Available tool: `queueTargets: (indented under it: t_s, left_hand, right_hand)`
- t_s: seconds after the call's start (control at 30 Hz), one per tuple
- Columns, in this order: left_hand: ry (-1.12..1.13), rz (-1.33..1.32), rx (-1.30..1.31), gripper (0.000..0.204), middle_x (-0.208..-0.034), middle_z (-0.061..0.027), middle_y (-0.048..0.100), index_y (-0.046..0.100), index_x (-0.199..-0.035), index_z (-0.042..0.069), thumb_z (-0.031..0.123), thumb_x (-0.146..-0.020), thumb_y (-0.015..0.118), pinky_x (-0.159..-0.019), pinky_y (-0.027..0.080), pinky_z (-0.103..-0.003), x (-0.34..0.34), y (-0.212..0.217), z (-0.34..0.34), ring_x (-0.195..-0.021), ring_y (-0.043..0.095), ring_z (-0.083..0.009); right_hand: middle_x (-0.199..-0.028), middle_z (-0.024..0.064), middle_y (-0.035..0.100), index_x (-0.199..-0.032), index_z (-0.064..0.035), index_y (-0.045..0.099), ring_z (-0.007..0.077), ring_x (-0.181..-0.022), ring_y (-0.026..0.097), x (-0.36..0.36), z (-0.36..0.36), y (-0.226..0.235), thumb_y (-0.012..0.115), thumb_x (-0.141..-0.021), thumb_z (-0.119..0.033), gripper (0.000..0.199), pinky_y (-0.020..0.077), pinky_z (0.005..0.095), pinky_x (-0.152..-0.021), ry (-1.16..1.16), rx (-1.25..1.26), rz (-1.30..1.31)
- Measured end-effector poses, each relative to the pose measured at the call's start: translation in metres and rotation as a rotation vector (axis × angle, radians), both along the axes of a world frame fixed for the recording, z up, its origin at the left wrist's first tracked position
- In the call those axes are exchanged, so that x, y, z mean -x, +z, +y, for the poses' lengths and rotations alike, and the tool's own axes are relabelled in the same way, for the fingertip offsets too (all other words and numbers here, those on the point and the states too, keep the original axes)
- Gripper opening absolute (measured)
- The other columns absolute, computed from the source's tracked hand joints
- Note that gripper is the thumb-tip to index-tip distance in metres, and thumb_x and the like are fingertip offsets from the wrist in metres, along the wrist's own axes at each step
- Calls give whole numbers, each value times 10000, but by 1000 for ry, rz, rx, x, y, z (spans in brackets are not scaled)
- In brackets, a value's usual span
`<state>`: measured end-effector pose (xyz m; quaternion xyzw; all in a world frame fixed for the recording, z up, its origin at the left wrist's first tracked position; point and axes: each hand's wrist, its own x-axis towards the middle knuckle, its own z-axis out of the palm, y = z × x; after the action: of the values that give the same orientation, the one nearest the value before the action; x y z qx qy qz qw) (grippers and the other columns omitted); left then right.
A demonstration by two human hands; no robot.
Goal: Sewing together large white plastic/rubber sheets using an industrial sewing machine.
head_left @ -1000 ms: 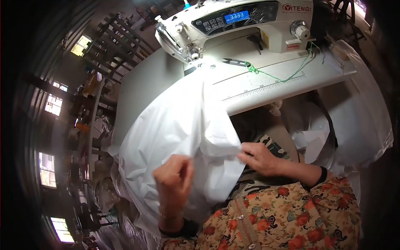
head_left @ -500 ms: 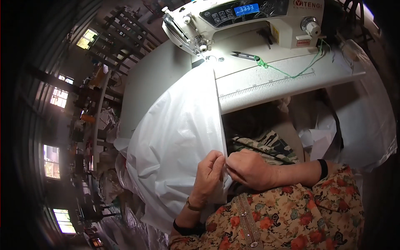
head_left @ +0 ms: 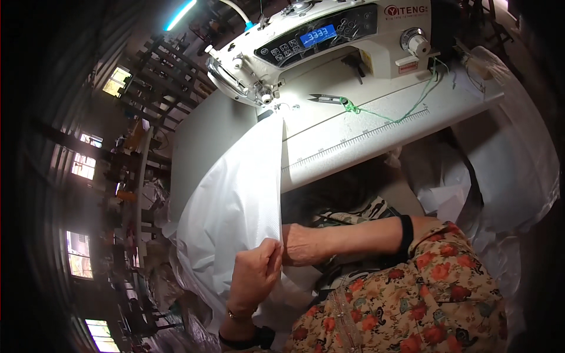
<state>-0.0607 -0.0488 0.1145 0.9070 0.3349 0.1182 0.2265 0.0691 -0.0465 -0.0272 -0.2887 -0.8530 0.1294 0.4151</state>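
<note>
A sheet of thin white fabric (head_left: 235, 176) stretches from under the needle of a white sewing machine (head_left: 376, 41) down toward my lap. My left hand (head_left: 256, 273) is closed on its right edge, thumb and fingers pinched together. Right beside it, my right hand (head_left: 303, 244) is closed at the same edge, its fingertips hidden behind the fabric and my left hand. Between the machine and my hands the edge runs nearly straight and looks taut.
Thread snips (head_left: 326, 99) tied to a green cord (head_left: 382, 116) lie on the machine table (head_left: 353, 141), which has a printed ruler along its front. A lit lamp (head_left: 180, 15) glows behind the machine. Clear plastic sheeting (head_left: 512, 153) hangs at the right.
Both hands have shifted left and a little lower in view, still at the fabric edge. The right hand's fingers have gone behind the edge. The view has tilted, showing more of the machine.
</note>
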Motion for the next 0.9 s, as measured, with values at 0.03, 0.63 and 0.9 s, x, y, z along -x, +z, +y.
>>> queueTargets:
  t_s: [0.03,0.63,0.9]
  left_hand:
    - [-23,90,10,57,-668,-213,569,590,-878,4,56,-900,603,-541,460,-395,1,3,3,-624,586,-421]
    - [-128,-249,-696,215,-691,-153,614,644,-818,-8,187,-906,634,-671,485,-475,-99,-22,178,-673,575,-412]
    - [226,201,-461,91,-839,-165,691,677,-831,78,167,-815,664,-762,467,-442,-100,-62,240,-812,656,-352]
  right_hand:
    - [-837,192,650,-804,25,632,384,-807,639,-10,-1,1,568,-846,-204,241,528,454,-749,21,100,-109]
    - [-827,80,583,-767,-66,535,278,-661,605,-116,66,10,645,-770,-139,133,508,389,-597,-361,-250,36]
    - [-773,55,534,-718,-78,511,239,-694,576,-121,64,13,623,-747,-138,130,491,352,-606,-335,-300,-89]
